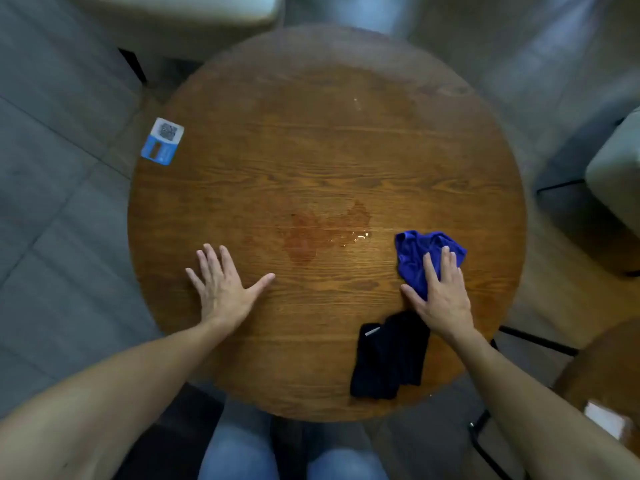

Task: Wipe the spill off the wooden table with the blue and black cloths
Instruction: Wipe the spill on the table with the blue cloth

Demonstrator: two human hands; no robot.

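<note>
A wet spill [322,233] darkens the middle of the round wooden table [311,150], glinting at its right end. Right of it lies a crumpled blue cloth [415,254]; my right hand [441,292] rests flat on its near part, fingers spread over the fabric. A black cloth [388,358] lies folded near the table's front edge, just below that hand's wrist. My left hand [221,285] is pressed flat on the bare wood left of the spill, fingers apart, holding nothing.
A blue and white card [162,142] sits at the table's left edge. Pale seats stand at the back left [173,15] and right [616,174]. A second wooden table [602,382] stands at the lower right. My knees are under the front edge.
</note>
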